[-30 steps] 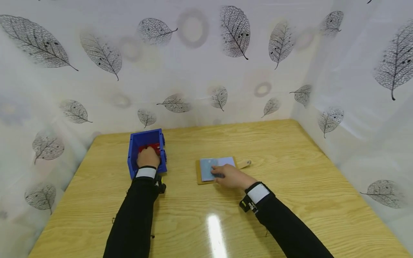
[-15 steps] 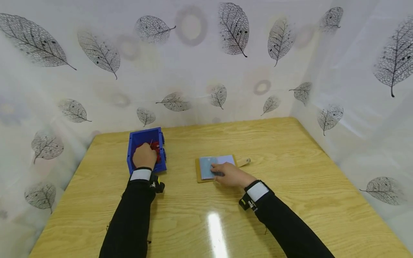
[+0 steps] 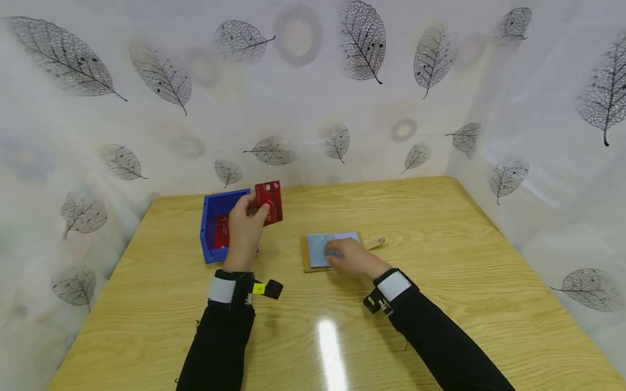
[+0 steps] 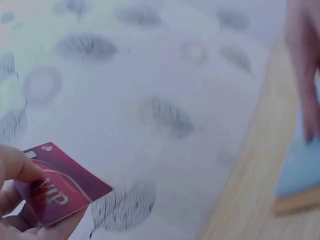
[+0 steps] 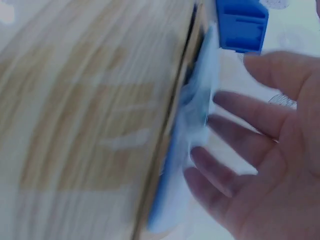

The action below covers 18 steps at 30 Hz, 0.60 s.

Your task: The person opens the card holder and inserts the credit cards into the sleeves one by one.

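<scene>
My left hand (image 3: pixel 244 231) pinches a red card (image 3: pixel 273 198) between thumb and fingers, raised beside the blue bin's right side. Gold "VIP" lettering and a pale chip show on the card (image 4: pixel 70 192) in the left wrist view. An open card holder (image 3: pixel 320 251) lies on the table, with a tan cover, clear bluish sleeves and a snap strap (image 3: pixel 375 243). My right hand (image 3: pixel 354 259) rests on its sleeves, partly covering them. In the right wrist view the fingers (image 5: pixel 245 132) are spread and lightly bent, the fingertips at the sleeves.
A blue plastic bin (image 3: pixel 207 233) stands at the back left of the wooden table (image 3: pixel 440 228). More red cards (image 3: pixel 221 232) lie inside it. A white leaf-print curtain (image 3: pixel 303 103) hangs behind the table and along both sides.
My left hand has come up out of the blue bin and moved right, now with a red card in its grip. The right hand has stayed on the card holder.
</scene>
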### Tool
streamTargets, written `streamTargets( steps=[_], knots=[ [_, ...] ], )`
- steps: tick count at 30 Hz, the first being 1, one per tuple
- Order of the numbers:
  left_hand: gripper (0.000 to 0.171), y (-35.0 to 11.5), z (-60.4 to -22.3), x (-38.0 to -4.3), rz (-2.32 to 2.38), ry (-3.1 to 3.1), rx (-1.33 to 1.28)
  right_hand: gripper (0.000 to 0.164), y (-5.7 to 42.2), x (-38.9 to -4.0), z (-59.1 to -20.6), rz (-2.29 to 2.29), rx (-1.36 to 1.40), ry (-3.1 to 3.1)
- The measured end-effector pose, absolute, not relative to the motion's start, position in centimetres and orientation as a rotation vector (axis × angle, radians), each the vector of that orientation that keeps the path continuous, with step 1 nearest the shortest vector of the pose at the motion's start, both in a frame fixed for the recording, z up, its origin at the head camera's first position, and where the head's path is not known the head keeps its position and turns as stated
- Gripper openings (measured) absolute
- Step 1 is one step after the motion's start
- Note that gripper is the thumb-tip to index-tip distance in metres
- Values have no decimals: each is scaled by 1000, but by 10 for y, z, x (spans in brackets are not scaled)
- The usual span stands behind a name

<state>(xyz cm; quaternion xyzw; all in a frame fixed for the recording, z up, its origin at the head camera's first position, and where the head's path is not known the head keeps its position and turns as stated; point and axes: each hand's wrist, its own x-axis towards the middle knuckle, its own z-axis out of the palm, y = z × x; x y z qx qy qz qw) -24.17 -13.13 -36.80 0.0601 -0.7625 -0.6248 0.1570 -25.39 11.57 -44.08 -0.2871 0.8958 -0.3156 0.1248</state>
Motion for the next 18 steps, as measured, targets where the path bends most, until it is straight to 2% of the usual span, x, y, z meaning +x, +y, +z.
streamTargets(
  steps=[9, 14, 18],
  knots=[
    [25, -71, -393, -231, -1958, -2244, -77, 41, 107, -247, -400, -1869, -451, 2289],
    [24, -57, -411, -233, -1881, -2388, -166, 28, 111, -248, -404, -1962, -317, 2293],
    [36, -52, -428, -236, -1642, -2662, -202, 20, 124, -253, -416, -1962, -191, 2344]
  ],
)
